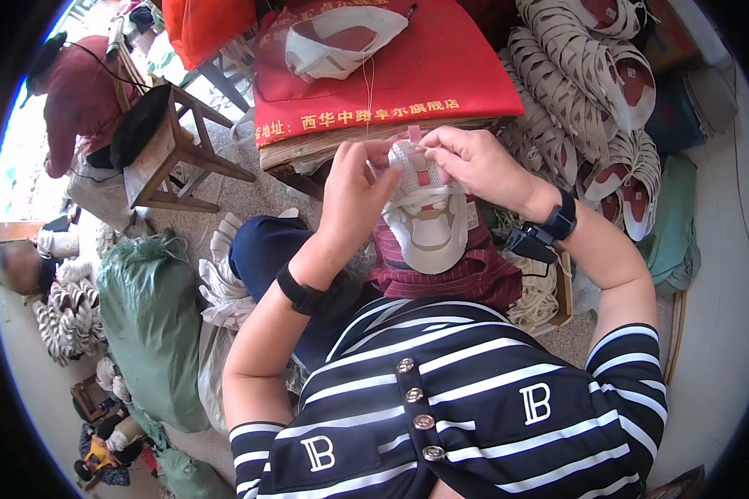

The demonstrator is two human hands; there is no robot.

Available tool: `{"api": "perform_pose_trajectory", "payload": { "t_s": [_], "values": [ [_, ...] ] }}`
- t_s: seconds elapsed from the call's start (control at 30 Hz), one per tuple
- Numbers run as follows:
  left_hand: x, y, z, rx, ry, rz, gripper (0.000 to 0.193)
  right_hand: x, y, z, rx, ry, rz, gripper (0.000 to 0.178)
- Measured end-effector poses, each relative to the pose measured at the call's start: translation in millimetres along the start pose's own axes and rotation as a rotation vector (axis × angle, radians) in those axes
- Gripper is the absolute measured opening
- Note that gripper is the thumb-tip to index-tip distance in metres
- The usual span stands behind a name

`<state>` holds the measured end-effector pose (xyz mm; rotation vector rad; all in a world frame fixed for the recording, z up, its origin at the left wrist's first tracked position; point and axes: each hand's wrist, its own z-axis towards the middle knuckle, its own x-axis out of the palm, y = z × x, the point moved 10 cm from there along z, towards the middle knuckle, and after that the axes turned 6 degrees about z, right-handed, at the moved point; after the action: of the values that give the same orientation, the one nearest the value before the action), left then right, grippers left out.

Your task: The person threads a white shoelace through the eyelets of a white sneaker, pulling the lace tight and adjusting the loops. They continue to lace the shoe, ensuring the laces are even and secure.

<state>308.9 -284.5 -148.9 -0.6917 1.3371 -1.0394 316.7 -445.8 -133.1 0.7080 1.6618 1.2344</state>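
A white shoe upper (pixel 434 241) with pink and beige parts rests over my lap, its rounded toe toward me. A pink tab (pixel 414 133) stands up at its far end. My left hand (pixel 359 185) is curled at the far left edge of the upper, its thumb against the side. Opposite it, my right hand (pixel 468 163) has thumb and forefinger pinched together at the far right edge. Whether a needle or thread is between those fingertips is too small to tell. A maroon striped cloth (pixel 491 279) lies beneath the upper.
Beyond my hands stands a wooden table with a red cover (pixel 391 96), bearing another white shoe upper (pixel 345 41) with a thread hanging from it. Stacked uppers (pixel 558 91) rise at right. A box of pale cords (pixel 537 303), a green sack (pixel 150 324) and a wooden stool (pixel 162 158) stand nearby.
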Motion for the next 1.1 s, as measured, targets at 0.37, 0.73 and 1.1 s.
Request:
{"api": "perform_pose_trajectory", "payload": {
  "t_s": [0.37, 0.73, 1.1],
  "values": [
    [-1, -39, -7, 0.230, -0.102, 0.707, 0.038, 14, 39, -22, -0.376, -0.108, -0.921, 0.013],
    [6, -10, -14, 0.216, -0.049, 0.403, 0.019, 8, 6, -6, -0.143, 0.041, -0.406, 0.007],
    [11, 7, -21, -0.001, 0.120, -0.462, 0.001, 26, 21, -1, -0.154, -0.031, -0.571, 0.024]
  ]
}}
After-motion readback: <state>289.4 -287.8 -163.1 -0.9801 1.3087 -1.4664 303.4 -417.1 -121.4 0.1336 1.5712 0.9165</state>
